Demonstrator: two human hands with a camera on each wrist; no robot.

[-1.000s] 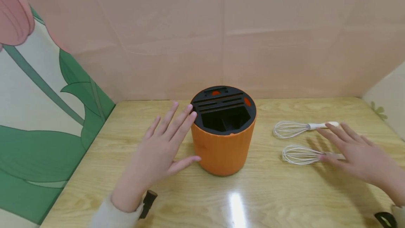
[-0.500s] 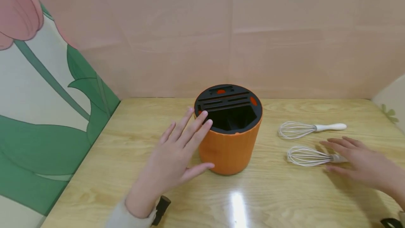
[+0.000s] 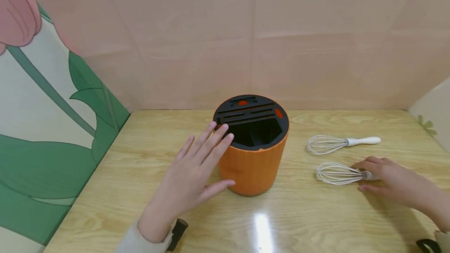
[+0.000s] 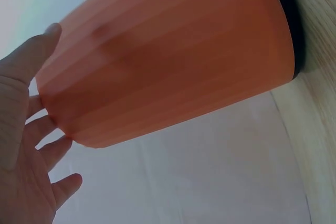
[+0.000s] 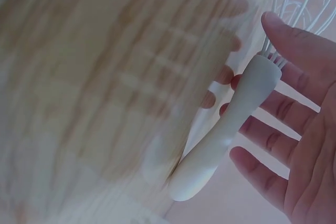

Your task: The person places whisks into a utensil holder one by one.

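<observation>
An orange, ribbed utensil holder with a black slotted top stands upright on the table. My left hand is at its left side, fingers fairly straight and spread, fingertips overlapping the rim in the head view. Two white whisks lie to the right. The far whisk has its handle pointing right, with no hand on it. Over the handle of the near whisk is my right hand. In the right wrist view, its fingers reach behind the white handle while the thumb is spread near the wires, not closed round it.
The light wooden table meets a pinkish backdrop behind the holder. A panel with a painted tulip and leaves borders the left side. Dark wrist straps show at both cuffs.
My right hand has come down and nearer over the near whisk's handle, uncovering the far whisk's handle. My left hand has shifted slightly right against the holder. Both whisks lie where they were.
</observation>
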